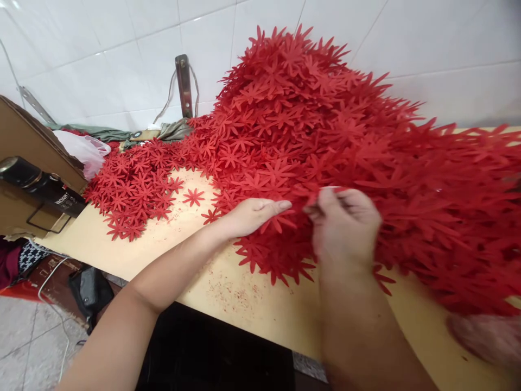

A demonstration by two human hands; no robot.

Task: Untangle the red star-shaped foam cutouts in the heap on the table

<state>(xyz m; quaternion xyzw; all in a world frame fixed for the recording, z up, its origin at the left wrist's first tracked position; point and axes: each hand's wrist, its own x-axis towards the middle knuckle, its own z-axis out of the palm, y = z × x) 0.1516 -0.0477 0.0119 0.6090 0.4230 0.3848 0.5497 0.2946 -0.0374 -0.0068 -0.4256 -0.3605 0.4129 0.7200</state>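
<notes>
Red flower-shaped cutouts with narrow petals form a large heap (285, 119) on the table. My left hand (254, 214) is at the near edge of this heap, thumb stretched over a red flower cutout (280, 221); its other fingers are mostly hidden underneath. Just to its right, my right hand (348, 222) is closed in a pinch, with a bit of red showing at the fingertips. That bit looks like part of a cutout, though motion blurs it. A small gap separates the two hands.
A smaller pile of cutouts (136, 187) lies left on the pale tabletop (236, 288), near a single loose cutout (193, 197). A black vacuum flask (44, 187) leans by a cardboard box (32, 141). Behind is a tiled wall with a metal bracket (184, 87). Something blurred (484, 336) shows lower right.
</notes>
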